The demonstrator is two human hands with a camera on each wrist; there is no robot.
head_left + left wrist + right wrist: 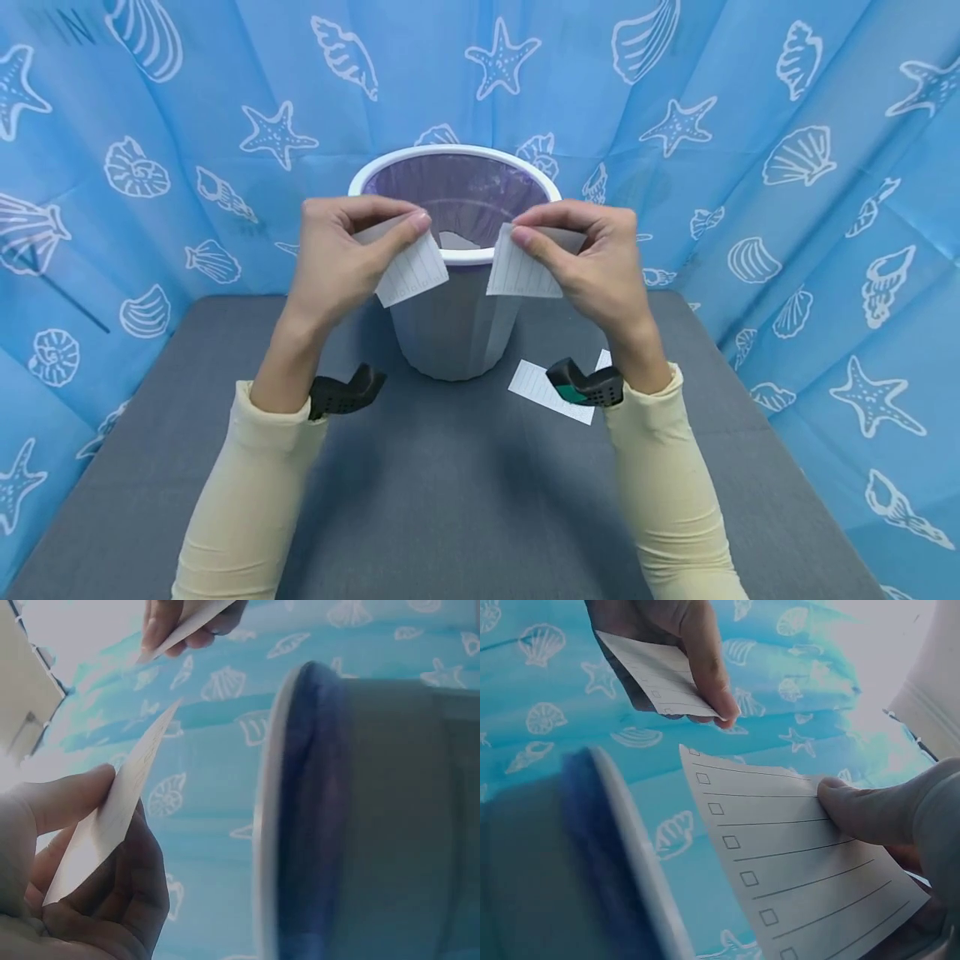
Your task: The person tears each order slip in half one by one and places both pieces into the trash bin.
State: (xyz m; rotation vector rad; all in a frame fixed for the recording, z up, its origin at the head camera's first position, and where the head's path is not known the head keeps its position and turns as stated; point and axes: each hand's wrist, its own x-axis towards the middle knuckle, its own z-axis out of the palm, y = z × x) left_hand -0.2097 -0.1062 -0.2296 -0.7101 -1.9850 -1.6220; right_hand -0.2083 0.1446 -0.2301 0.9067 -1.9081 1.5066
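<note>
One paper piece [412, 273] apiece is pinched by left hand [330, 265] and right hand [609, 265] near a bin [453, 329] (likely for control).

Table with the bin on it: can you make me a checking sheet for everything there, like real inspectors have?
Surface: grey tabletop, with the bin standing on it.
Job's things: bin, upright, white rim, purple lining, something pale inside; left paper piece and right paper piece, both lined, apart.
Clutter: lined paper on the table, partly hidden; can't tell if it's one piece or more.
Grippers: left hand and right hand each pinch a piece; black device on each wrist.
Cables: nothing seen.
Surroundings: blue curtain with white shells and starfish.
</note>
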